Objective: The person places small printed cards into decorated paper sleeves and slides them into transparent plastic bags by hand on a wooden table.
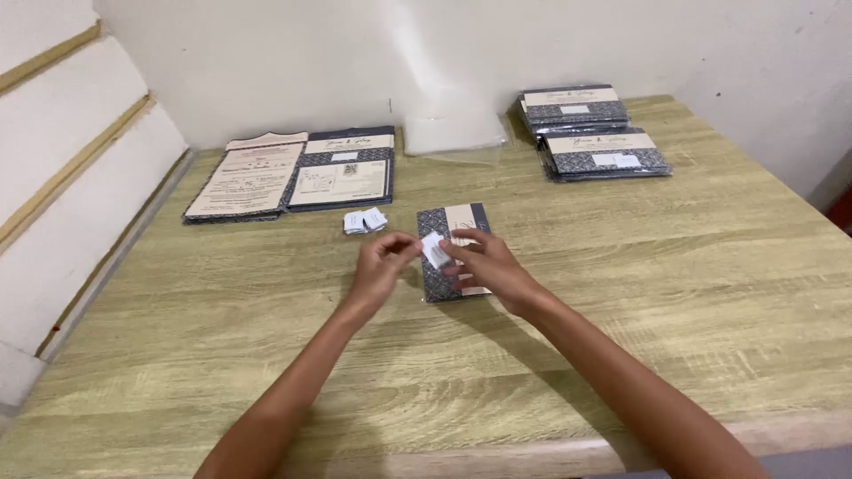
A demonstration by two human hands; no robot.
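A dark patterned card (441,282) with a cream panel lies on the wooden table (674,266) in front of me. Both hands meet just above it. My left hand (380,268) and my right hand (486,263) pinch a small white label (434,249) between their fingertips, over the card's upper half. The right hand covers part of the card's cream side.
Small white labels (365,220) lie loose left of the card. Flat printed sheets (295,173) are laid out at the back left. A clear plastic sleeve pile (454,131) leans by the wall. Two stacks of patterned cards (590,133) stand at the back right.
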